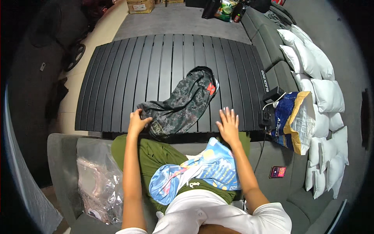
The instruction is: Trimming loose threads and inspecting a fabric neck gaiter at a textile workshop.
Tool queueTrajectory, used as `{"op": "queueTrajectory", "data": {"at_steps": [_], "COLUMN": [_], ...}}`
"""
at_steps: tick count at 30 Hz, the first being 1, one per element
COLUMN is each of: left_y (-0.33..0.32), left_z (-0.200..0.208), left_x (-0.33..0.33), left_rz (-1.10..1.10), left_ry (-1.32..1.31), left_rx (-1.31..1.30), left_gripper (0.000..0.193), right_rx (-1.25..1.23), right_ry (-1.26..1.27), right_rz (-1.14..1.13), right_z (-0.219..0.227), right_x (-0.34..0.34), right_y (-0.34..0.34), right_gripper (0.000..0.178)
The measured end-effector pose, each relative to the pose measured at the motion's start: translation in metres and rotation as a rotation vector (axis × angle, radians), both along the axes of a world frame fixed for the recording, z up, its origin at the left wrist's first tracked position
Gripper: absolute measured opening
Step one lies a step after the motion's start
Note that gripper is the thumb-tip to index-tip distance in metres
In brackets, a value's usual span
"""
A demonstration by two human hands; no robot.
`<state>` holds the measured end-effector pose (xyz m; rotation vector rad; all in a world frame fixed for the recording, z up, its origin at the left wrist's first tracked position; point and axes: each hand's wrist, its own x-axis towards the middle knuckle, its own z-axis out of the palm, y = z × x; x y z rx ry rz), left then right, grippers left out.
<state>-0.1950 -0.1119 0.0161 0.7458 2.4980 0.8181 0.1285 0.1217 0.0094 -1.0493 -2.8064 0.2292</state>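
Observation:
A dark digital-camouflage cloth (177,103) with a red patch lies bunched on the black slatted table (113,78). Whether it is a garment or a bag I cannot tell. My left hand (138,123) grips its near left corner between thumb and fingers. To the right of the cloth, my right hand (229,125) rests at the table's near edge, fingers spread, holding nothing. Across my lap, on green trousers (156,150), is a crumpled light-blue printed cloth (212,163).
On the grey sofa, a clear plastic bag (99,187) sits at left and a phone (277,172) at right. A blue and yellow sack (298,121), power adapters (272,94) with cables, and several white pillows (327,95) line the right side. Cardboard boxes (140,6) stand beyond the table.

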Motion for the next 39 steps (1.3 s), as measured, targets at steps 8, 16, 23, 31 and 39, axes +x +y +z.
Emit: {"op": "queueTrajectory", "data": {"at_steps": [8,16,23,31,39], "left_y": [-0.008,-0.024,-0.058,0.006,-0.005], "left_z": [-0.001,0.017,0.046,-0.033,-0.033], "left_x": [-0.008,-0.017,-0.080,-0.086,-0.100], "left_rz": [0.279,0.275,0.465,0.054,0.093], "left_ry": [-0.043,-0.255,-0.809,-0.031,-0.313], "left_rx": [-0.095,0.071,0.788,0.151,-0.045], "left_gripper": [0.063,0.030,0.017,0.059,0.064], "right_rx": [0.084,-0.247,-1.622,-0.086,0.668], "right_ry": [0.482,0.756,1.203,0.777,0.736], "right_rz": [-0.206,-0.459,-0.309,-0.300,-0.953], "right_z": [0.006,-0.008,0.049,0.026,0.015], "right_x": [-0.050,-0.127,-0.051,0.008,0.217], "right_y": [0.050,0.093,0.125,0.087,0.019], "right_gripper": [0.037,0.019,0.010,0.015,0.009]}}
